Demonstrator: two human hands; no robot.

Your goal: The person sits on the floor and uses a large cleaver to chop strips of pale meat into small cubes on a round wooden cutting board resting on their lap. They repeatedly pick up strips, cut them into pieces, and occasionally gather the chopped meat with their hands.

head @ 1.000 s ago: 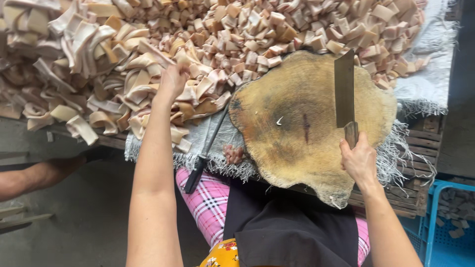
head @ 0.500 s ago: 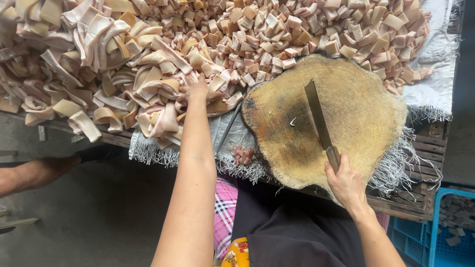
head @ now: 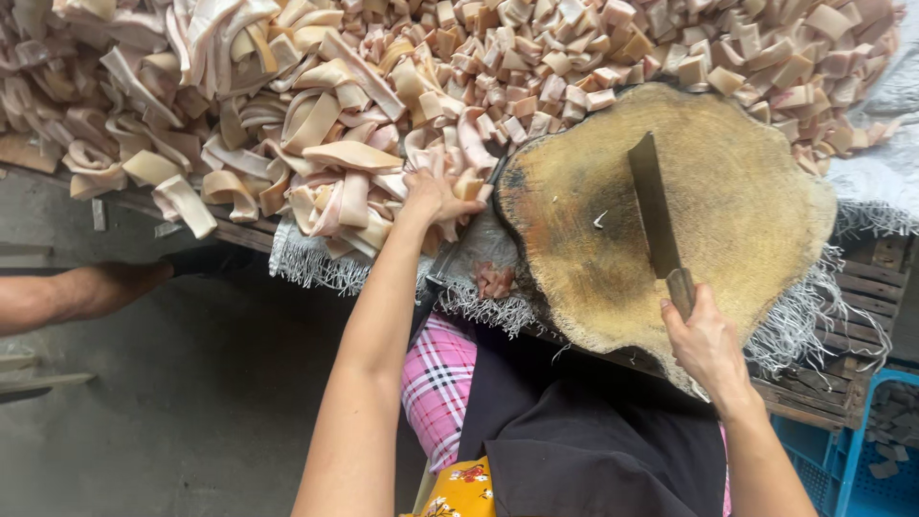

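Left-hand fingers (head: 458, 191) buried among pale strips (head: 335, 182)

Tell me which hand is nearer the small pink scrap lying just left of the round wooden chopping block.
Left. The left hand grips pale strips just above the small pink scrap; the right hand holds the cleaver across the round wooden chopping block.

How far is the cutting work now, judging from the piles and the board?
Done: a big heap of small cut cubes lies behind the round wooden chopping block. In hand: the left hand is in the long uncut strips beside the block, while the right hand holds a cleaver on the nearly bare block. Left: a large pile of strips remains uncut.
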